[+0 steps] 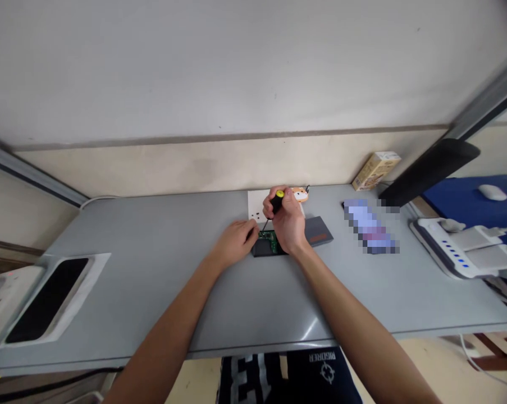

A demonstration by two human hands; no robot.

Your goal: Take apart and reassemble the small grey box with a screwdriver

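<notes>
My right hand [290, 221] is wrapped round a screwdriver [277, 203] with a black and yellow handle. The shaft slants down and left to the upper left part of an opened device with a green circuit board [273, 241] and a black block in its left half. The right hand hides the device's right end. My left hand [237, 240] rests at the device's left edge, its fingers bent together near the screwdriver tip; whether they pinch anything small is hidden. A grey cover [319, 231] lies just right of the device. Behind it, a white sheet [257, 203] carries several small dark bits.
An orange-and-white animal-face item [300, 194] sits behind my right hand. Farther right are a carton [375, 171], a phone [369, 225] and a power strip [447, 249]. On the left a black phone [51, 297] lies on white paper, beside a white box-like unit [9, 303].
</notes>
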